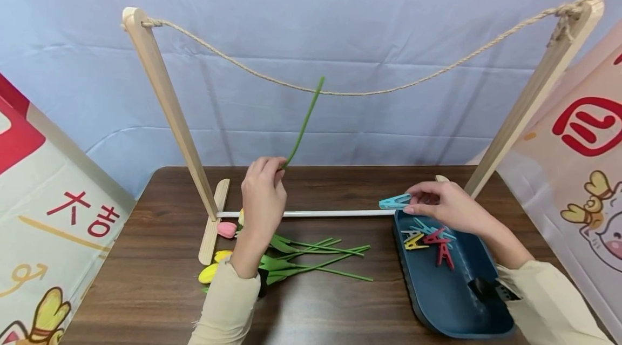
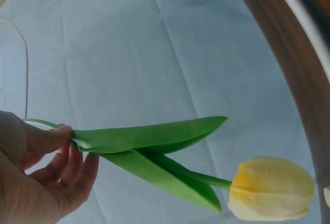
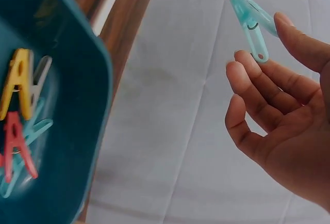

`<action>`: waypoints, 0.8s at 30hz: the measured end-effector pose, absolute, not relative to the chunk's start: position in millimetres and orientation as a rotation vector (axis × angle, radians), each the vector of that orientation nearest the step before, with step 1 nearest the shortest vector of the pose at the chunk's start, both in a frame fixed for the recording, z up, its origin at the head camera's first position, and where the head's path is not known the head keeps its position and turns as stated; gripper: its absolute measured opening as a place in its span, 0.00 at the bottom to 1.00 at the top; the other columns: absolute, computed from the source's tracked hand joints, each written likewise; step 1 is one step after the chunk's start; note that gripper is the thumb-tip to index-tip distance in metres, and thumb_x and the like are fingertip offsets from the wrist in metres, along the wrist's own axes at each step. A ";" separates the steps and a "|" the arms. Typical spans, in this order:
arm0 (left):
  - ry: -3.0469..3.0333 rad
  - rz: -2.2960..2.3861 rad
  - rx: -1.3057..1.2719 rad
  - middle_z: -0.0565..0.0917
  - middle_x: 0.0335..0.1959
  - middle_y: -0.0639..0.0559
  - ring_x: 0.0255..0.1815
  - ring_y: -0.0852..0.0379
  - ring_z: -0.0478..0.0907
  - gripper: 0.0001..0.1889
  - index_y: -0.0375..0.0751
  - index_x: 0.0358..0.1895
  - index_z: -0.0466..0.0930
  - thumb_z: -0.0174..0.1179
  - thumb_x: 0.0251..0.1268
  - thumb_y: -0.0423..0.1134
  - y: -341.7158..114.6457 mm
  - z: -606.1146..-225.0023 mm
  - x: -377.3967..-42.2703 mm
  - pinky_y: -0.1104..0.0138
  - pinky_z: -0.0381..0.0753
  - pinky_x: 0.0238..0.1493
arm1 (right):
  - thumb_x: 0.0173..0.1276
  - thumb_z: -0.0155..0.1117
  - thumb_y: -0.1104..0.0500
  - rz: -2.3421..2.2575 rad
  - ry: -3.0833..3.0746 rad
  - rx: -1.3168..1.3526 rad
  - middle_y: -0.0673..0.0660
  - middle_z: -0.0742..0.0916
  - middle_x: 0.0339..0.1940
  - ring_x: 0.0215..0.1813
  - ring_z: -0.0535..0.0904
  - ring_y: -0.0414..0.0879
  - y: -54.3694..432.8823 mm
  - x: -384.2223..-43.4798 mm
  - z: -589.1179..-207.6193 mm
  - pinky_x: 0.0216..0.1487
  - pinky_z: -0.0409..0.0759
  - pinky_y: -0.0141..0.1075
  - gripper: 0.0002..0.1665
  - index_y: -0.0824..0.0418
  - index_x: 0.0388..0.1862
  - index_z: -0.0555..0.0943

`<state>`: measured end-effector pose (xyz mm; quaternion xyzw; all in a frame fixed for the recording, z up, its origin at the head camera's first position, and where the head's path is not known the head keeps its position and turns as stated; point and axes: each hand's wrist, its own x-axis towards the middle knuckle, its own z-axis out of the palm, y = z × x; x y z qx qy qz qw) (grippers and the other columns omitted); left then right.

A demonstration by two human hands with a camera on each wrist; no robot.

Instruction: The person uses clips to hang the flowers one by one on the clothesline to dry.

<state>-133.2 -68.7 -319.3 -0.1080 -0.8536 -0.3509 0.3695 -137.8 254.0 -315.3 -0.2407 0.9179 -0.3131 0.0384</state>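
My left hand (image 1: 264, 194) pinches an artificial tulip (image 2: 270, 189) by its stem where the leaves begin. The pale yellow bloom hangs downward, and the green stem (image 1: 306, 121) points up, its tip overlapping the rope (image 1: 359, 93) in the head view. Between thumb and fingers, my right hand (image 1: 444, 204) holds a light blue clothespin (image 1: 394, 202) by its handle ends, above the far end of the dark blue tray (image 1: 408, 285). More clothespins, red (image 1: 444, 256), yellow (image 1: 414, 241), grey and blue, lie in that tray.
Sagging rope joins two wooden posts (image 1: 170, 107) (image 1: 534, 96), with a white rod (image 1: 335, 214) low between them. Several tulips lie on the brown table (image 1: 146, 269), including a pink one (image 1: 227, 229) and yellow ones (image 1: 208, 274). Pale cloth (image 1: 340, 21) hangs behind.
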 end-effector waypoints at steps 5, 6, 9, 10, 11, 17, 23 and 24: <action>-2.168 -0.924 -0.223 0.80 0.31 0.41 0.35 0.44 0.77 0.09 0.30 0.37 0.82 0.58 0.53 0.20 -74.3 -311.7 -139.3 0.53 0.74 0.36 | 0.60 0.65 0.57 -0.957 2.813 -0.767 0.49 0.81 0.28 0.28 0.74 0.40 238.3 -149.2 -298.8 0.29 0.73 0.32 0.17 0.67 0.43 0.79; -2.167 -0.926 -0.211 0.80 0.31 0.41 0.35 0.44 0.77 0.09 0.30 0.37 0.82 0.58 0.52 0.20 -75.2 -311.0 -140.2 0.53 0.74 0.35 | 0.60 0.65 0.57 -0.955 2.810 -0.772 0.50 0.81 0.28 0.28 0.74 0.40 234.5 -151.7 -294.2 0.29 0.73 0.32 0.17 0.67 0.44 0.79; -2.159 -0.935 -0.187 0.80 0.31 0.41 0.35 0.45 0.77 0.09 0.30 0.37 0.82 0.59 0.52 0.20 -77.0 -309.6 -141.9 0.53 0.74 0.35 | 0.60 0.65 0.56 -0.932 2.818 -0.809 0.50 0.81 0.29 0.28 0.74 0.42 221.2 -159.4 -277.2 0.29 0.73 0.32 0.17 0.67 0.43 0.80; -2.156 -0.938 -0.182 0.80 0.31 0.41 0.35 0.45 0.77 0.09 0.30 0.37 0.82 0.59 0.52 0.20 -77.6 -309.6 -142.4 0.54 0.74 0.35 | 0.60 0.65 0.56 -0.924 2.820 -0.827 0.51 0.81 0.29 0.29 0.74 0.42 216.5 -161.8 -271.1 0.30 0.73 0.32 0.17 0.67 0.44 0.80; -2.154 -0.943 -0.178 0.80 0.31 0.41 0.34 0.45 0.77 0.08 0.30 0.37 0.82 0.59 0.53 0.20 -78.0 -309.1 -142.6 0.54 0.74 0.35 | 0.60 0.65 0.57 -0.914 2.830 -0.850 0.51 0.82 0.29 0.29 0.74 0.43 211.5 -164.3 -265.1 0.30 0.73 0.33 0.17 0.67 0.44 0.80; -2.135 -0.974 -0.162 0.79 0.31 0.39 0.32 0.45 0.79 0.09 0.28 0.37 0.81 0.58 0.53 0.19 -80.5 -305.9 -143.7 0.57 0.76 0.35 | 0.60 0.65 0.58 -0.890 2.849 -0.951 0.54 0.82 0.29 0.29 0.74 0.44 177.2 -176.5 -232.0 0.31 0.72 0.35 0.16 0.67 0.43 0.80; -2.132 -0.983 -0.150 0.79 0.31 0.39 0.32 0.45 0.79 0.08 0.28 0.37 0.81 0.58 0.53 0.20 -82.7 -303.4 -143.9 0.56 0.76 0.36 | 0.60 0.65 0.59 -0.911 2.853 -1.061 0.54 0.82 0.27 0.28 0.73 0.45 146.3 -184.5 -203.4 0.29 0.71 0.35 0.15 0.67 0.42 0.80; -2.131 -0.982 -0.148 0.79 0.31 0.39 0.32 0.44 0.79 0.08 0.28 0.37 0.81 0.58 0.53 0.20 -83.0 -303.2 -144.3 0.57 0.76 0.36 | 0.60 0.65 0.59 -0.914 2.863 -1.076 0.54 0.82 0.27 0.28 0.73 0.44 141.6 -185.2 -198.8 0.30 0.71 0.35 0.15 0.66 0.42 0.80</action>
